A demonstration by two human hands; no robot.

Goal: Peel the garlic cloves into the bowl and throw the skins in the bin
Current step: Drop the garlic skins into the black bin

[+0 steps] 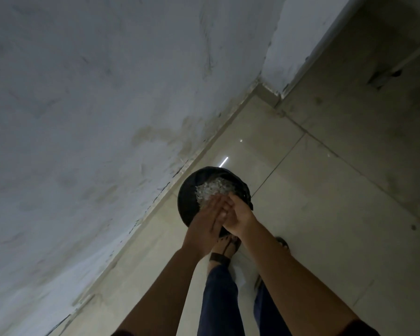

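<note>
Head view, left hand [205, 218]: flat, fingers straight, palm pressed against the right hand.
Right hand [239, 214]: fingers bent against the left; grasp cannot be told.
Bin [187, 202]: black, directly beneath both hands, pale crumpled contents [210, 187] inside.
Floor [301, 190]: carries the bin.

Left arm: bare, stretched out forward and down.
Left hand [207, 215]: flat, fingers [212, 202] straight and close together, palm turned to the other hand.
Right arm: bare, stretched out the same way, beside the left arm.
Right hand [239, 215]: back facing up, its fingers bent onto the left fingers. Can't tell if it holds anything.
Both hands: touching, pressed together.
</note>
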